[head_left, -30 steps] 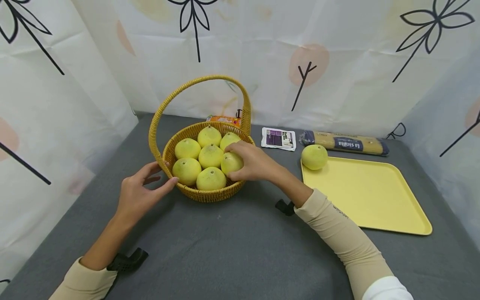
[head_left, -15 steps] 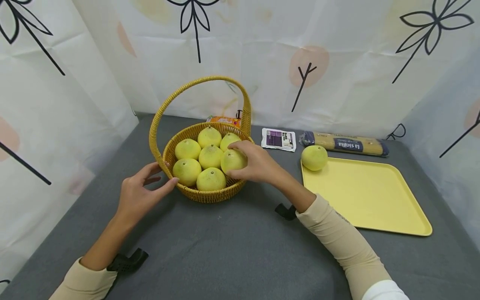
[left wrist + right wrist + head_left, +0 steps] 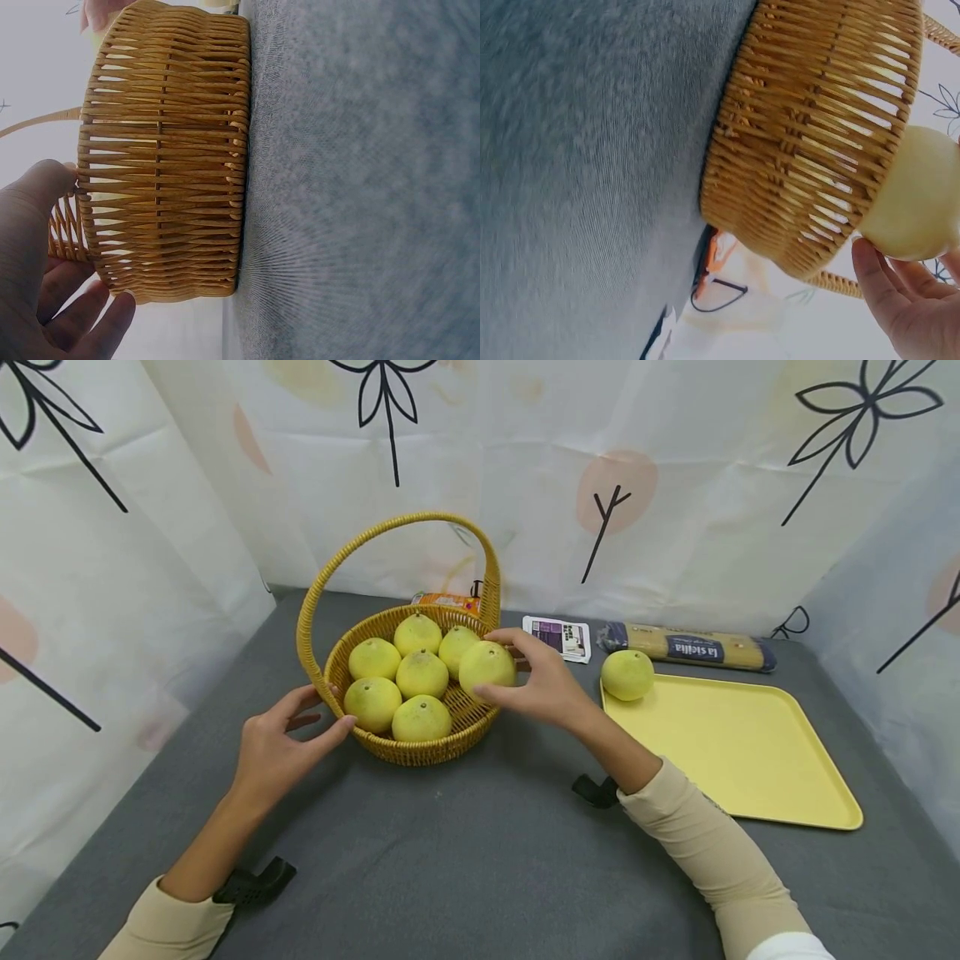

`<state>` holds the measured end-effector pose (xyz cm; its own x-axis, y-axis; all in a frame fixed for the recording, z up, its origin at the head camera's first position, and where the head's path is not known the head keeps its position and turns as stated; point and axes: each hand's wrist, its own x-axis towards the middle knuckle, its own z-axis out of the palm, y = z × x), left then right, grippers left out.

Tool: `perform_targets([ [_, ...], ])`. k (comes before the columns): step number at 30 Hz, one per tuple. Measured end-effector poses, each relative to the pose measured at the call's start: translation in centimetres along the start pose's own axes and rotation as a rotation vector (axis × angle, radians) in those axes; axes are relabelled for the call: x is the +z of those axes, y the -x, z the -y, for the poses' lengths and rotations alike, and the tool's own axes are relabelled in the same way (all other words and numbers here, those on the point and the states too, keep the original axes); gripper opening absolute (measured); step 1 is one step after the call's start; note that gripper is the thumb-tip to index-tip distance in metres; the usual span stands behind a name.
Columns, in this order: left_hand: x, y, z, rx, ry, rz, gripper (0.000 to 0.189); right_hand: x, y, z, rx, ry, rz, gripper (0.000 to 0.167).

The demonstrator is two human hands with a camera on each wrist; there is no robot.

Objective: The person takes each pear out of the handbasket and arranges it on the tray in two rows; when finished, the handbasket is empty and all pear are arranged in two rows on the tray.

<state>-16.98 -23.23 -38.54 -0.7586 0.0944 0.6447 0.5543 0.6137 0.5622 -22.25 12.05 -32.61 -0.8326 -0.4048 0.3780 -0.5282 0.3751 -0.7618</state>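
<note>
A woven basket (image 3: pixel 411 753) with a tall arched handle stands left of centre, and several yellow-green grapefruits (image 3: pixel 422 718) lie in it. My left hand (image 3: pixel 281 747) grips its left rim at the foot of the handle; in the left wrist view the thumb is at the rim and the fingers reach round the handle's base. My right hand (image 3: pixel 543 685) holds one grapefruit (image 3: pixel 486 668) between thumb and fingers at the basket's right rim. From the right wrist view, this fruit (image 3: pixel 915 199) is up at rim height, partly overlapped by the weave. Another grapefruit (image 3: pixel 627 675) sits on the yellow tray's far left corner.
The yellow tray (image 3: pixel 750 752) lies on the right of the grey tabletop (image 3: pixel 450 877). Along the back are a pasta packet (image 3: pixel 693 647), a white and purple sachet (image 3: pixel 558 637) and an orange packet (image 3: pixel 450 602) behind the basket. Printed white curtains surround the table.
My right hand has lifted one grapefruit from the right side of the basket and moved it up and right, to the rim. The left hand has stayed on the basket.
</note>
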Motion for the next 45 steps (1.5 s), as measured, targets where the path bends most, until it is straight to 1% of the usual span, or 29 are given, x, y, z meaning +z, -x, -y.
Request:
perform_targets([
  [6, 0.0, -0.1, -0.1, 0.004, -0.001, 0.001, 0.051, -1.1, 0.7, 0.3, 0.007, -0.003, -0.014, 0.062],
  [11, 0.1, -0.1, -0.3, 0.003, 0.003, 0.002, 0.05, -1.8, 1.5, 0.3, 0.045, 0.0, -0.002, 0.062],
  [15, 0.1, -0.1, -0.3, -0.001, 0.002, 0.002, 0.05, -2.4, 2.3, 0.2, 0.082, -0.029, 0.01, 0.06],
  [17, 0.0, -0.1, -0.2, -0.002, -0.003, 0.001, 0.05, -2.7, 2.7, 0.1, 0.085, -0.036, 0.012, 0.059],
  [21, 0.0, 0.0, -0.2, -0.008, -0.014, 0.002, 0.051, -3.3, 3.5, 0.2, 0.087, -0.018, 0.012, 0.06],
  [25, 0.0, 0.1, -0.2, -0.02, -0.014, 0.006, 0.05, -4.1, 4.2, 0.3, 0.114, 0.022, 0.01, 0.062],
  [28, 0.0, 0.2, -0.2, -0.029, -0.011, 0.009, 0.05, -5.2, 4.7, 0.2, 0.133, 0.04, -0.015, 0.062],
  [32, 0.0, 0.2, -0.2, -0.033, -0.011, 0.006, 0.051, -7.0, 5.1, -0.1, 0.172, 0.047, -0.082, 0.061],
  [35, 0.0, 0.1, -0.2, -0.034, -0.012, 0.006, 0.051, -8.4, 5.2, -0.2, 0.198, 0.074, -0.119, 0.059],
  [39, 0.0, 0.2, -0.2, -0.03, -0.009, 0.004, 0.051, -10.0, 5.3, -0.2, 0.221, 0.131, -0.131, 0.06],
  [45, 0.0, 0.1, -0.3, -0.02, -0.015, 0.0, 0.05, -12.4, 5.7, -0.6, 0.293, 0.155, -0.127, 0.057],
])
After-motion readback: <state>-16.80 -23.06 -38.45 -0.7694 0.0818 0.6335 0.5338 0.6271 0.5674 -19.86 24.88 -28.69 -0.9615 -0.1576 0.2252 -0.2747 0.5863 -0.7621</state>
